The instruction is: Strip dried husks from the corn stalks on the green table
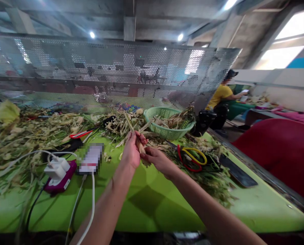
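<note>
Both of my hands meet over the middle of the green table (147,217). A dry, pale strip of plant leaf or husk (140,147) is gripped between them. My left hand (132,149) is closed round its upper part, with pale blades sticking up past the fingers. Below, my right hand (155,158) pinches the lower end with thumb and fingers. Just behind the hands stands a green plastic basket (167,133) holding dried leaves (173,120). Red-and-yellow-handled scissors (190,160) lie to the right on leaf scraps.
Leaf scraps (45,132) cover the left and back. A phone (90,158), a purple power strip (62,182) with white plugs and cables, and a red cutter (80,134) lie left. A dark phone-like slab (238,172) is right. A perforated metal screen (103,75) stands behind; a person in yellow (222,92) sits beyond.
</note>
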Available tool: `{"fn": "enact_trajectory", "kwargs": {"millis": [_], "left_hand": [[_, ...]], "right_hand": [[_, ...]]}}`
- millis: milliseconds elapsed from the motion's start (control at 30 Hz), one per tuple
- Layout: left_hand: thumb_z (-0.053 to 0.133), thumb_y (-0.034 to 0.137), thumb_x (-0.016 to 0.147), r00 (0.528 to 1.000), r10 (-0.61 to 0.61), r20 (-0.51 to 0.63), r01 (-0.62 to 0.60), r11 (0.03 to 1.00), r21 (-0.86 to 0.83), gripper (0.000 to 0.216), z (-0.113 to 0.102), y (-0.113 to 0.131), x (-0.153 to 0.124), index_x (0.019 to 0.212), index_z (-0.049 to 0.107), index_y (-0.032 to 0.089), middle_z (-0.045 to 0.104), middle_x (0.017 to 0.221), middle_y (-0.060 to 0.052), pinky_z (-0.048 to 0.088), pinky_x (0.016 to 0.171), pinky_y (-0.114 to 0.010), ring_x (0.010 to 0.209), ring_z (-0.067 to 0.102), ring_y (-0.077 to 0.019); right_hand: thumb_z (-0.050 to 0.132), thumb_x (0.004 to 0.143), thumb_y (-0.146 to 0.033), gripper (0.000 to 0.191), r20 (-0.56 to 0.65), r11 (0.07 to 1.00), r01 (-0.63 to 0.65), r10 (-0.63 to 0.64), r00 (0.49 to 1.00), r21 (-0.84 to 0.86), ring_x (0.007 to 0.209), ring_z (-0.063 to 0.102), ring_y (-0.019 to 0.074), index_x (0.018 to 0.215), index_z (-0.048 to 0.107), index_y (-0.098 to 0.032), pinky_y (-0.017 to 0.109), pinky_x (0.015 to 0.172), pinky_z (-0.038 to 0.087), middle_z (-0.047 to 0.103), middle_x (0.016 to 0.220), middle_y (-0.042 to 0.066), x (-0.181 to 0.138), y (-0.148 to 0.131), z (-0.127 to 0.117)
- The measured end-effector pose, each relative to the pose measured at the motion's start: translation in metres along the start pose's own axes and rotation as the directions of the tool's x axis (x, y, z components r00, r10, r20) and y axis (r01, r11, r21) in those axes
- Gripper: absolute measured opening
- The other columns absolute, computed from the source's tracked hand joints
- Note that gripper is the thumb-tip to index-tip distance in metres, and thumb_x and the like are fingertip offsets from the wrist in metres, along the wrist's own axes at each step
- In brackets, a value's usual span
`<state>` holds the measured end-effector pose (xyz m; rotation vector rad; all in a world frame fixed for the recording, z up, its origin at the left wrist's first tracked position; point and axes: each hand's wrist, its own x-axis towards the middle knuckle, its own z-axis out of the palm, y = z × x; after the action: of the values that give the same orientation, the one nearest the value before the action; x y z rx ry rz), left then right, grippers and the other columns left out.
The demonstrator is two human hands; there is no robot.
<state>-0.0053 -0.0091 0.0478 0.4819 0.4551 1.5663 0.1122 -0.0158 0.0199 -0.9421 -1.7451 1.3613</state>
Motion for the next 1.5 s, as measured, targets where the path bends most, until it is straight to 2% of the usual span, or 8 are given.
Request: {"fn": "enact_trajectory", "kwargs": {"millis": [100, 267, 367, 567, 800, 1067, 1333, 1500], "left_hand": [[0.052, 0.025, 0.087, 0.996, -0.086, 0.006, 0.086, 0.996, 0.013, 0.011, -0.009, 0.000, 0.000, 0.078, 0.052, 0.018, 0.051, 0.058, 0.004, 0.045, 0.060, -0.021, 0.051, 0.047, -0.0072], [0.060, 0.022, 0.082, 0.990, -0.144, -0.007, 0.144, 0.987, 0.071, 0.015, -0.017, -0.013, 0.000, 0.072, 0.053, 0.014, 0.041, 0.049, 0.006, 0.021, 0.039, -0.015, 0.040, 0.033, -0.0036], [0.064, 0.025, 0.080, 0.986, -0.167, -0.017, 0.168, 0.982, 0.084, 0.018, -0.016, -0.015, -0.001, 0.072, 0.053, 0.014, 0.037, 0.046, 0.009, 0.023, 0.040, -0.015, 0.037, 0.027, -0.0021], [0.062, 0.030, 0.081, 0.985, -0.128, -0.114, 0.137, 0.987, 0.079, 0.022, -0.022, 0.006, 0.005, 0.070, 0.049, 0.017, 0.036, 0.043, 0.010, 0.017, 0.036, -0.017, 0.032, 0.024, -0.0025], [0.053, 0.024, 0.086, 0.988, -0.095, -0.119, 0.100, 0.994, 0.039, 0.023, -0.022, 0.016, 0.006, 0.066, 0.046, 0.017, 0.027, 0.040, 0.010, 0.015, 0.035, -0.018, 0.031, 0.020, -0.0033], [0.055, 0.028, 0.086, 0.990, -0.054, -0.129, 0.058, 0.998, 0.027, 0.024, -0.026, 0.019, 0.005, 0.066, 0.048, 0.017, 0.029, 0.039, 0.010, 0.017, 0.034, -0.018, 0.031, 0.021, -0.0038], [0.059, 0.030, 0.084, 0.994, -0.051, -0.101, 0.050, 0.999, -0.012, 0.025, -0.025, 0.023, 0.005, 0.066, 0.047, 0.018, 0.028, 0.040, 0.011, 0.017, 0.035, -0.018, 0.031, 0.020, -0.0033], [0.056, 0.029, 0.085, 0.993, -0.059, -0.104, 0.058, 0.998, -0.015, 0.024, -0.025, 0.023, 0.006, 0.066, 0.045, 0.018, 0.027, 0.039, 0.010, 0.016, 0.035, -0.018, 0.031, 0.020, -0.0036]], "right_hand": [[0.053, 0.088, -0.046, 0.030, -0.057, 0.924, 0.079, -0.108, 0.993, -0.374, 0.062, 0.048, 0.0133, 0.084, 0.062, -0.018, 0.024, 0.058, 0.035, 0.059, 0.072, 0.000, -0.001, 0.008, -0.007], [0.044, 0.095, -0.032, 0.031, 0.035, 0.299, 0.162, -0.388, 0.921, -0.940, 0.069, 0.051, 0.0167, 0.076, 0.062, -0.017, 0.028, 0.065, 0.034, 0.059, 0.071, 0.006, -0.007, 0.009, -0.021], [0.042, 0.097, -0.030, 0.032, 0.121, 0.134, 0.186, -0.392, 0.912, -0.973, 0.072, 0.054, 0.0168, 0.077, 0.063, -0.018, 0.028, 0.067, 0.036, 0.060, 0.071, 0.006, -0.011, 0.006, -0.023], [0.046, 0.094, -0.035, 0.033, -0.095, 0.225, -0.031, -0.279, 0.955, -0.974, 0.096, 0.059, 0.0205, 0.123, 0.056, -0.023, 0.029, 0.080, 0.043, 0.065, 0.109, 0.008, -0.039, -0.007, -0.064], [0.052, 0.085, -0.027, 0.037, -0.437, -0.100, -0.438, -0.029, 0.899, -0.893, 0.099, 0.059, 0.0280, 0.121, 0.059, -0.025, 0.035, 0.077, 0.042, 0.063, 0.114, 0.011, -0.074, 0.001, -0.125], [0.059, 0.074, -0.027, 0.053, -0.470, 0.055, -0.481, 0.140, 0.871, -0.875, 0.083, 0.063, 0.0213, 0.126, 0.051, -0.025, 0.027, 0.063, 0.036, 0.069, 0.096, 0.003, -0.068, -0.002, -0.137], [0.058, 0.069, -0.019, 0.068, -0.378, -0.021, -0.379, 0.147, 0.914, -0.925, 0.098, 0.062, 0.0276, 0.136, 0.046, -0.023, 0.032, 0.075, 0.041, 0.066, 0.117, 0.010, -0.065, 0.002, -0.129], [0.054, 0.079, -0.024, 0.040, -0.362, 0.160, -0.362, 0.034, 0.932, -0.918, 0.094, 0.062, 0.0234, 0.118, 0.063, -0.027, 0.030, 0.075, 0.043, 0.066, 0.113, 0.006, -0.059, -0.016, -0.129]]}}
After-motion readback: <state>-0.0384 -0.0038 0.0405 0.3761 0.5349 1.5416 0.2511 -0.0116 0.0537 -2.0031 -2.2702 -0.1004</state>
